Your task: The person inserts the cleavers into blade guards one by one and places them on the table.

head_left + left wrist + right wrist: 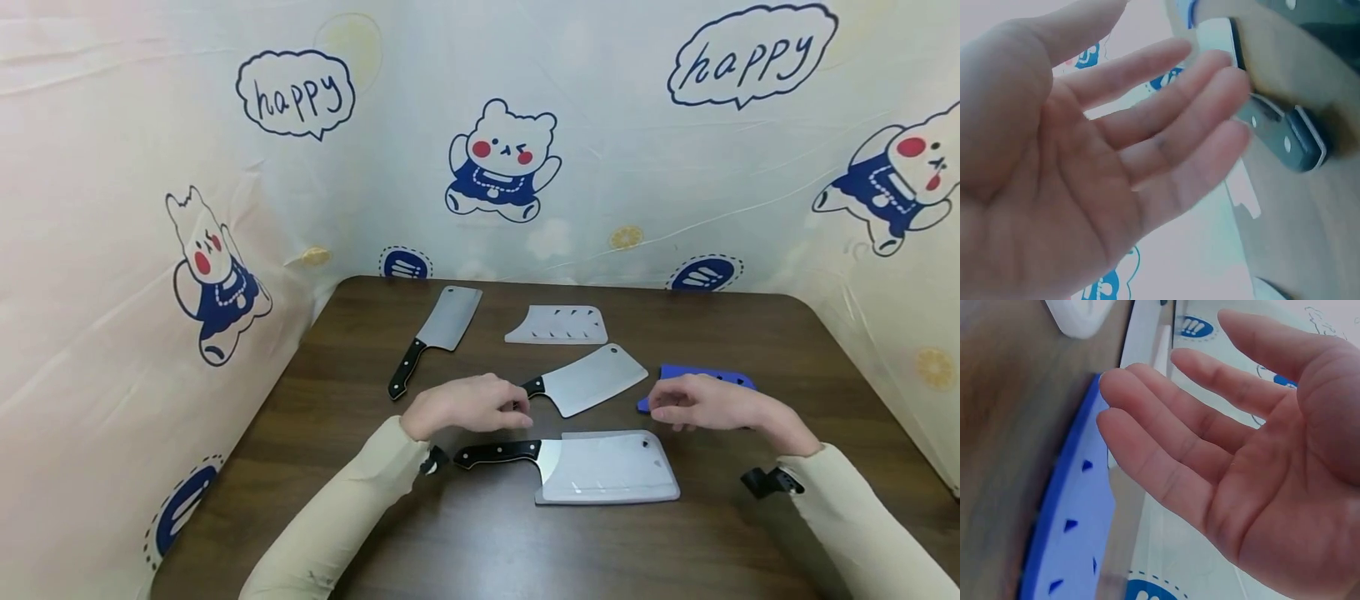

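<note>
My left hand (474, 403) hovers by the black handle (533, 387) of the middle cleaver (596, 382), covering part of that handle in the head view. Seen from the left wrist, the fingers (1191, 156) are loosely bent, with nothing in the palm; a black riveted handle (1288, 134) shows beyond the fingertips. Over a blue blade guard (705, 372) is my right hand (708, 402), hiding much of it in the head view. The right wrist view has this palm empty, fingers (1154, 444) relaxed, and the blue guard with small triangular holes beside the fingertips.
Closest to me lies a cleaver (497, 452) with its blade in a clear whitish guard (615, 471). Another bare cleaver (452, 317) rests at the back left. A white blade guard (558, 327) lies at the back middle of the brown table (465, 550). Printed cloth surrounds the table.
</note>
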`<state>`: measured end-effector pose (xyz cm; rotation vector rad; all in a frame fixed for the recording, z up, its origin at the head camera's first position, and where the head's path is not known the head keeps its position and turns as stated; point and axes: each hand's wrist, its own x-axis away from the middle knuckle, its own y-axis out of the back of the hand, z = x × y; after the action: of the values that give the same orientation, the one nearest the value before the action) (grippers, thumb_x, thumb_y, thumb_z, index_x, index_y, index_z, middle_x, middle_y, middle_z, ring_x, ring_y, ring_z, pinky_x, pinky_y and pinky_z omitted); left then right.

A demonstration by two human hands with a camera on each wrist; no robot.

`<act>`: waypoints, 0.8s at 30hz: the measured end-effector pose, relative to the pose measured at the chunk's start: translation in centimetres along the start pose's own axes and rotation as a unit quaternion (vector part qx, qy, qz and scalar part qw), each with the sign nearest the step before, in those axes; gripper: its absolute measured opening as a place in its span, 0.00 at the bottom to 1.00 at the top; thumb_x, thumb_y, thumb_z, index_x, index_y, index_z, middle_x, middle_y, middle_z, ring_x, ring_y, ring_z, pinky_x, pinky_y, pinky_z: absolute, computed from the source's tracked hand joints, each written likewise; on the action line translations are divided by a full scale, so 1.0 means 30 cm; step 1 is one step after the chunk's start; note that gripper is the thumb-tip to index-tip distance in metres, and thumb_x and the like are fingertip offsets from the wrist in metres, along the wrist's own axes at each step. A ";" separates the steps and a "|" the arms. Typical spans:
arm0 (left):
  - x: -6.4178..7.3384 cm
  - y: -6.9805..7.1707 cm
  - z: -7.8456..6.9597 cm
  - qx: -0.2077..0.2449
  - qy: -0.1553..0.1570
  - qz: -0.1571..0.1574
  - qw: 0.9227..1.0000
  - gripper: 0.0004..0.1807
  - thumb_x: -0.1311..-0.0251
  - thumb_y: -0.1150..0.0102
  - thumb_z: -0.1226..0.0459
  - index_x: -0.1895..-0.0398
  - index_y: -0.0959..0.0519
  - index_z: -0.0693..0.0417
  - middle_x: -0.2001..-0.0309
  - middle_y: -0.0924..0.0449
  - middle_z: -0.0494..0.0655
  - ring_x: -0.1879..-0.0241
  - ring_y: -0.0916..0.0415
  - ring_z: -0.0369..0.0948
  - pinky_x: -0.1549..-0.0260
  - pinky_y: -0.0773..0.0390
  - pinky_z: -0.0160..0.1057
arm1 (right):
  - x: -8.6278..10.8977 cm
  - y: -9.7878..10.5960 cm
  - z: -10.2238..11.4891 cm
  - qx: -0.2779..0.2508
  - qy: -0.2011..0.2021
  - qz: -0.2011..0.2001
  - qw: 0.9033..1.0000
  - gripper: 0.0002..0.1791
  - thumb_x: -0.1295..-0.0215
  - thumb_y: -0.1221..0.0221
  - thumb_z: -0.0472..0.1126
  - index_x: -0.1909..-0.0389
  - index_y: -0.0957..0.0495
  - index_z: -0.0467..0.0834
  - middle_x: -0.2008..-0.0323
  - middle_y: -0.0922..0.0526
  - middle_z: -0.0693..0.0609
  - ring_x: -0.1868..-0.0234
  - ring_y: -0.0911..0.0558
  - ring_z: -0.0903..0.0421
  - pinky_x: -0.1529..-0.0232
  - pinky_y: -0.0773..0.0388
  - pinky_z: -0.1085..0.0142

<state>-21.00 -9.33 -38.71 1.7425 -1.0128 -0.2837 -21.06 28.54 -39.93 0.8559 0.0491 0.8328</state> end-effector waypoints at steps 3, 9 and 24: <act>-0.008 0.011 0.010 0.001 -0.004 -0.026 1.000 0.14 0.30 0.47 0.51 0.50 0.20 0.46 0.70 0.21 0.39 0.74 0.29 0.33 0.73 0.28 0.31 | 0.007 0.019 -0.003 0.012 -0.004 -0.015 1.000 0.16 0.28 0.45 0.48 0.50 0.24 0.40 0.59 0.18 0.43 0.66 0.18 0.51 0.66 0.19 0.65; -0.038 0.004 0.030 -0.001 0.013 -0.042 0.999 0.13 0.31 0.45 0.51 0.52 0.20 0.46 0.70 0.21 0.40 0.74 0.28 0.34 0.74 0.27 0.31 | 0.028 0.049 -0.006 0.034 -0.028 -0.044 0.998 0.16 0.28 0.44 0.49 0.49 0.24 0.43 0.65 0.19 0.48 0.66 0.21 0.55 0.66 0.22 0.67; -0.091 -0.039 0.109 -0.041 0.121 -0.049 0.991 0.25 0.35 0.41 0.48 0.39 0.30 0.47 0.52 0.26 0.46 0.59 0.28 0.40 0.58 0.24 0.39 | 0.061 0.053 -0.120 0.118 -0.077 -0.133 0.981 0.22 0.35 0.37 0.49 0.47 0.24 0.39 0.55 0.17 0.46 0.54 0.19 0.50 0.55 0.19 0.53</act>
<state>-24.11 -9.37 -41.84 1.7077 -0.7322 -0.1674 -22.07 32.67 -40.77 1.1085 0.1250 0.5131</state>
